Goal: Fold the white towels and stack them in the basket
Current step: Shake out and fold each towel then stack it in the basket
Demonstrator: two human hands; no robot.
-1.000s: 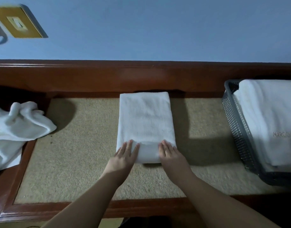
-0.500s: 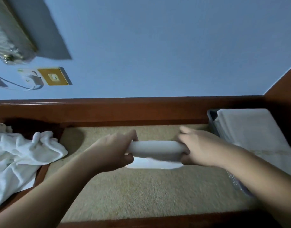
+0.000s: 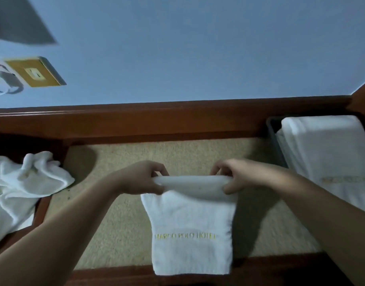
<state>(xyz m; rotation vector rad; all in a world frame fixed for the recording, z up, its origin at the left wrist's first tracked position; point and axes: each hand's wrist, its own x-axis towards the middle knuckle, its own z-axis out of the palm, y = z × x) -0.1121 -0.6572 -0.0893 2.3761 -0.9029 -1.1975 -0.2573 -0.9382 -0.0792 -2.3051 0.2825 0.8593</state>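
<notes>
Over the mat, both hands' grip on towel [image 3: 192,228] fold, long axis toward viewer

Left hand [image 3: 143,178] and right hand [image 3: 232,175] pinch the folded top edge of a white terry towel with yellow embroidered lettering [image 3: 191,234], above a beige carpeted tabletop [image 3: 119,223], near a dark plastic basket [image 3: 275,139] of folded white towels [image 3: 330,153]

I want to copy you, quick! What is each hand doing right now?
Left hand: closed, gripping the left end of the white towel.
Right hand: closed, gripping the towel's right end.
</notes>
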